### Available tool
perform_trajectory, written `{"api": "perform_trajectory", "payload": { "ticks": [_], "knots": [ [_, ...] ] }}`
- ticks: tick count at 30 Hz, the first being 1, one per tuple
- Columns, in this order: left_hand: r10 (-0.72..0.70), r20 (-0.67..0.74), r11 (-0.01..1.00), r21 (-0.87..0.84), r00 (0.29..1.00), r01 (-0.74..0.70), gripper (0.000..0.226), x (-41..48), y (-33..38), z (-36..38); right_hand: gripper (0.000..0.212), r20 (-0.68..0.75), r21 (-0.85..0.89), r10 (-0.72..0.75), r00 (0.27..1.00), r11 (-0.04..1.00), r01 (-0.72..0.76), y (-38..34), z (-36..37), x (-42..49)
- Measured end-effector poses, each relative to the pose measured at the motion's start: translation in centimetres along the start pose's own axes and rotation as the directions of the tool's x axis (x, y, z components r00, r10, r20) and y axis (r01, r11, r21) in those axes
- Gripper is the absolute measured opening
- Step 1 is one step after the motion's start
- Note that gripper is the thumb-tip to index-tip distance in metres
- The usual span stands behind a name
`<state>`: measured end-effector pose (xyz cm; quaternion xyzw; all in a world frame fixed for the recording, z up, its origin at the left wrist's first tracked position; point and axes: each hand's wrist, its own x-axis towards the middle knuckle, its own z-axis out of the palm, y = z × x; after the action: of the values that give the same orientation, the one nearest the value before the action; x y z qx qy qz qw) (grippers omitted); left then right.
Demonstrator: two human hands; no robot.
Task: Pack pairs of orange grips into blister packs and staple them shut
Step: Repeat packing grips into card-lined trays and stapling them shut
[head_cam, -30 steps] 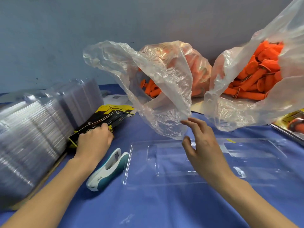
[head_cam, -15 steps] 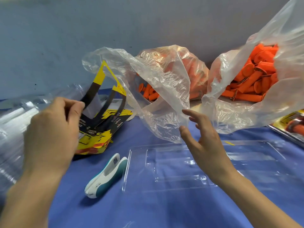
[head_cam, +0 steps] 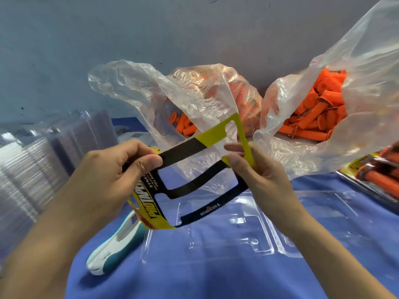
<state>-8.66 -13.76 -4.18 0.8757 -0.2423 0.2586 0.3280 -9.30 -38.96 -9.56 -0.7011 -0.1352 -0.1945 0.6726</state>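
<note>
Yellow-black card (head_cam: 183, 148) aloft | left hand (head_cam: 103, 175) pinching | right hand (head_cam: 259, 175) pinching

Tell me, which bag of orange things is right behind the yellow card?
The middle bag: its crinkly plastic shows through the holes in the card. The other bag sits further right, not behind the card.

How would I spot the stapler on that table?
Start at the blue table. Left of the clear tray lying on it, below the held card, is the stapler. It alone is white and teal, rounded and opaque, among clear packs and orange grips.
</note>
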Motion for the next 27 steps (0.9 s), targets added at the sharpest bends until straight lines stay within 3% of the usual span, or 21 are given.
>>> {"api": "perform_trajectory", "payload": {
  "ticks": [2,7,11,14,17,19,21,24,27],
  "knots": [
    [-0.069,0.02,0.994,-0.079,0.997,0.07,0.019,0.5,-0.2,0.8,0.016,-0.043,0.055,0.055,0.998,0.997,-0.053,0.2,-0.6,0.1],
    [-0.283,0.062,0.896,-0.338,0.957,0.287,0.025,1.1,-2.1,2.7,0.023,-0.093,0.149,0.225,0.97,0.966,-0.21,1.1,-1.8,0.1],
    [-0.286,0.407,0.709,-0.519,0.867,0.477,0.036,0.7,-4.5,3.6,0.022,-0.157,0.294,0.334,0.929,0.914,-0.279,1.6,-2.5,0.0],
    [-0.241,0.515,0.671,-0.524,0.823,0.524,0.032,0.1,-5.6,4.7,0.029,-0.154,0.366,0.391,0.908,0.876,-0.315,2.1,-3.0,-0.2],
    [-0.242,0.349,0.75,-0.525,0.905,0.403,0.02,0.1,-5.5,5.3,0.026,-0.142,0.282,0.302,0.943,0.925,-0.254,2.5,-3.6,-0.3],
    [-0.21,0.165,0.825,-0.499,0.964,0.265,0.017,0.1,-5.5,5.1,0.019,-0.131,0.06,0.11,0.985,0.993,-0.103,2.7,-4.4,-0.3],
    [-0.145,0.031,0.876,-0.461,0.989,0.142,0.013,-0.7,-5.4,4.8,0.019,-0.06,-0.134,-0.039,0.997,0.99,0.031,2.9,-5.3,-0.5],
    [0.126,-0.036,0.959,-0.25,0.991,-0.131,0.011,-3.0,-5.3,4.8,0.024,0.066,-0.442,-0.088,0.994,0.89,0.108,3.9,-6.8,-1.0],
    [0.4,0.051,0.91,0.093,0.915,-0.403,0.019,-5.4,-6.5,5.2,0.046,0.189,-0.675,-0.075,0.979,0.714,0.185,4.6,-7.5,-1.7]
  ]
}}
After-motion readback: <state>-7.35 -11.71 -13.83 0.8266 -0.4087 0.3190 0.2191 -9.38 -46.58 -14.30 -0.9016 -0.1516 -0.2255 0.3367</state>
